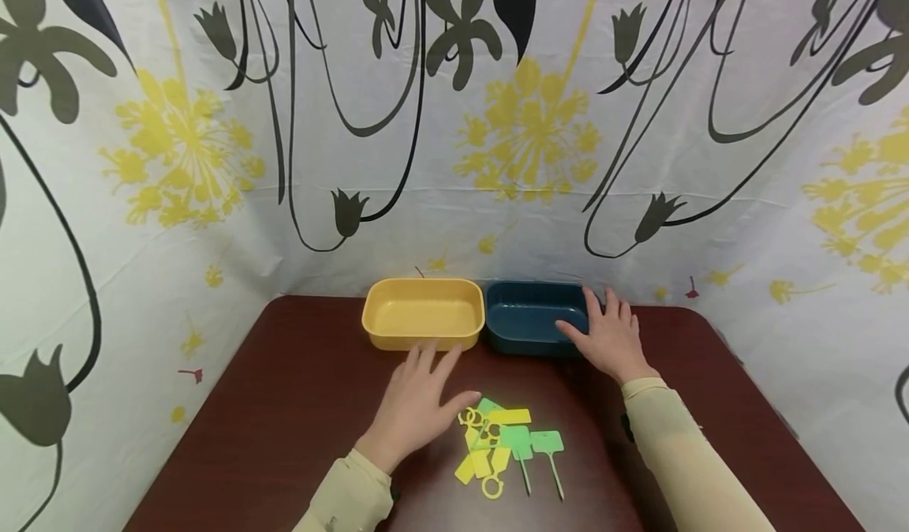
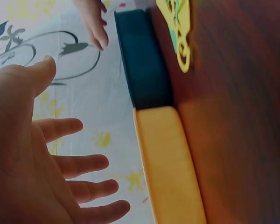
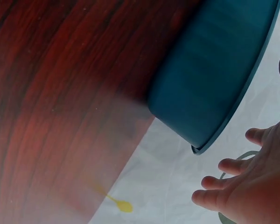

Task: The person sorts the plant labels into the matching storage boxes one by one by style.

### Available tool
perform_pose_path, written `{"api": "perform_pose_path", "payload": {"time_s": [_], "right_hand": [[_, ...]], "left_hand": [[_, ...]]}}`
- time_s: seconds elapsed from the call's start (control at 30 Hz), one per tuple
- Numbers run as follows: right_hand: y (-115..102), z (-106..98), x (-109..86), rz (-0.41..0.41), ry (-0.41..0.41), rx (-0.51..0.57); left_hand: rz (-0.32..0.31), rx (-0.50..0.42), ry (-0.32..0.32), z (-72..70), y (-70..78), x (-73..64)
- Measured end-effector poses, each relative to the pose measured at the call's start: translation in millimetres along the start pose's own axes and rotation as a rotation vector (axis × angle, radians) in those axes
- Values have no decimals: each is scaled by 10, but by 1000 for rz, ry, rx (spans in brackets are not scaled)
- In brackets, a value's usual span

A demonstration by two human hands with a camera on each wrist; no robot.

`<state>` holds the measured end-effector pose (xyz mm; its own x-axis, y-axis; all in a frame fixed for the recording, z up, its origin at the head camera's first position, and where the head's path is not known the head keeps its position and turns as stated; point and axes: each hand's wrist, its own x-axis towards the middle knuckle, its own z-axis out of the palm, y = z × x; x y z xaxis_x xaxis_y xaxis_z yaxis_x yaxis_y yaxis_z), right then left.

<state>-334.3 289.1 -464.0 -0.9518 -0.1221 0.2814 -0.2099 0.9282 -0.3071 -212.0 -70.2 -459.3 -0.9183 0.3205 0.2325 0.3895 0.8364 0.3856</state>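
My left hand [image 1: 419,402] is held above the table in front of the yellow tray [image 1: 426,341], its fingers spread and holding nothing. In the left wrist view those fingers are apart from the tray. My right hand [image 1: 612,339] hovers by the right end of the dark blue tray [image 1: 529,347], thumb and fingers spread. The right wrist view shows a gap between this hand and the tray's rim. Between the forearms lies a pile of yellow tags with rings [image 1: 500,459] and green tags with thin stems [image 1: 547,442].
Both trays stand side by side at the back of the dark red-brown table [image 1: 284,406]. A white cloth [image 1: 440,240] with printed flowers hangs behind and at both sides. Inside the trays only bare bottoms show.
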Motion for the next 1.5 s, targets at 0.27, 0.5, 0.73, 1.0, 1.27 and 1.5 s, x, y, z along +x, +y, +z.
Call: {"api": "perform_pose_path", "payload": {"time_s": [0.27, 0.5, 0.73, 1.0, 1.27, 1.5], "right_hand": [[3, 47, -10, 10, -19, 0], [34, 78, -8, 16, -19, 0], [63, 116, -9, 18, -25, 3], [97, 184, -13, 30, -47, -10], [102, 227, 10, 42, -67, 3], [106, 225, 12, 48, -65, 15]], "left_hand": [[26, -26, -65, 92, 102, -18], [39, 4, -109, 145, 155, -28], [32, -9, -144, 248, 197, -63], [38, -18, -187, 315, 207, -79], [64, -43, -218, 369, 204, -113], [66, -19, -253, 398, 228, -117]]}}
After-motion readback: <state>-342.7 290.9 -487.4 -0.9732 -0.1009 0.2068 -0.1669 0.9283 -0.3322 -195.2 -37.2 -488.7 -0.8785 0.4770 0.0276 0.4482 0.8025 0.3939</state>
